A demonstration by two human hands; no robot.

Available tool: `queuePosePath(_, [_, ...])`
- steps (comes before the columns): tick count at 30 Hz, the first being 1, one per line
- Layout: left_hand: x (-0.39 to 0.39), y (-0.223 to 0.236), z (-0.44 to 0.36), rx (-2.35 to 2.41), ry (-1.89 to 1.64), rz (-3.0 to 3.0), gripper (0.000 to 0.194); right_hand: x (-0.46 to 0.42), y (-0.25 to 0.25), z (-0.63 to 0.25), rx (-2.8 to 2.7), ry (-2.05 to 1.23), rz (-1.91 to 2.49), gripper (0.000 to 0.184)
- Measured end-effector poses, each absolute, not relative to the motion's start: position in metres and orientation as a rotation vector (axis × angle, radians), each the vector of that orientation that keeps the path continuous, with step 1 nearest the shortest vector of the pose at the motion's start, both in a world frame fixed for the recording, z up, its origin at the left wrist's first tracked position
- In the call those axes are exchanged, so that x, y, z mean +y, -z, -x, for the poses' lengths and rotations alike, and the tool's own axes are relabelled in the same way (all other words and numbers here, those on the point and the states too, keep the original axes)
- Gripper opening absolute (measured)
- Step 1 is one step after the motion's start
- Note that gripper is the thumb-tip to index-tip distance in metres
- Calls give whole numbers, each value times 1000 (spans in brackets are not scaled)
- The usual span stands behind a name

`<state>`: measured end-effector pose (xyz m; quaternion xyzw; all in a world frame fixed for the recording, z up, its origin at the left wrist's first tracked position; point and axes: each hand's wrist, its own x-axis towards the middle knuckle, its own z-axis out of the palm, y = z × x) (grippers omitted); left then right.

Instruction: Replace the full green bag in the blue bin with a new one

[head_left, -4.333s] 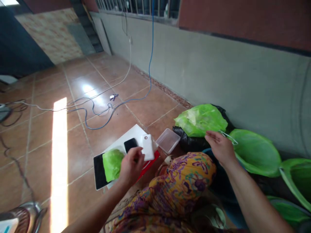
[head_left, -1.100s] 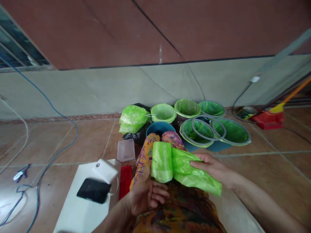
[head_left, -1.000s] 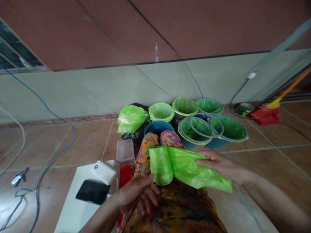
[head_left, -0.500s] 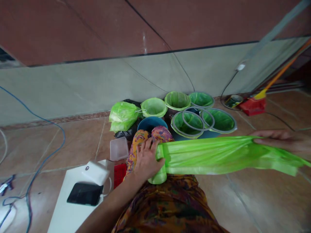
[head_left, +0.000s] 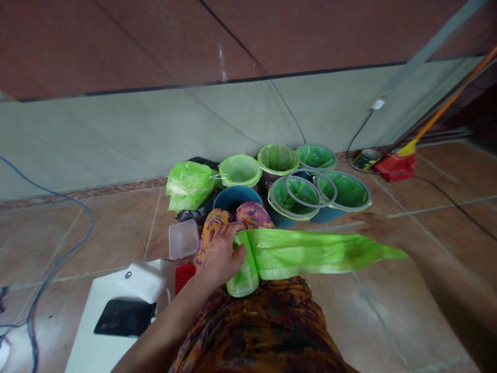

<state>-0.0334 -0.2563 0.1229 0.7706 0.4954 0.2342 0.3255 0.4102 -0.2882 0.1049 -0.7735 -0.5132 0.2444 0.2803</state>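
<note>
Head camera: the right hand [head_left: 376, 228] is a dark blur beside the strip [head_left: 303, 251] of translucent green plastic, its grip impossible to tell. The left hand [head_left: 222, 254] clasps the green plastic roll [head_left: 244, 282] on the orange-and-purple patterned lap [head_left: 267, 321], covering its side. Brown tiled floor [head_left: 392, 311] stretches rightward. The strip looks flat, lightly creased, tapering.

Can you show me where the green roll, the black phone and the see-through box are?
Green roll [head_left: 245, 275]: head view, on the lower part of its side.
Black phone [head_left: 125, 317]: head view, middle of its dark face.
See-through box [head_left: 184, 240]: head view, on its flat middle.
</note>
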Motion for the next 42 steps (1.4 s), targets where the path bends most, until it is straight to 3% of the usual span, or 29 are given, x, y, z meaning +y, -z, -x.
queuePosePath(4, [-244, -120, 14, 1286, -607, -1965, 29, -260, -77, -286, -1544, -1115, 1667, 26])
queuePosePath(8, [-230, -116, 5, 1311, -365, -2133, 28, -242, -71, -217, -1763, -1053, 1507, 27])
queuePosePath(14, [-221, -119, 0, 1423, -175, -2149, 21, -236, -71, -221, -1831, -1142, 1363, 22])
queuePosePath(20, [-203, -116, 1, 1248, -146, -2079, 10, -230, -78, -213, -1896, -1130, 1351, 13])
queuePosePath(30, [-185, -116, 2, 1083, -30, -2024, 18, -222, -90, -208, -2143, -980, 1362, 8])
queuePosePath(34, [-186, -116, 1, 1078, -41, -2007, 13, -216, -102, -210, -2130, -1164, 1324, 6])
queuePosePath(42, [-187, -118, 6, 1008, -153, -2081, 5, -207, -102, -210, -2032, -1465, 1280, 22])
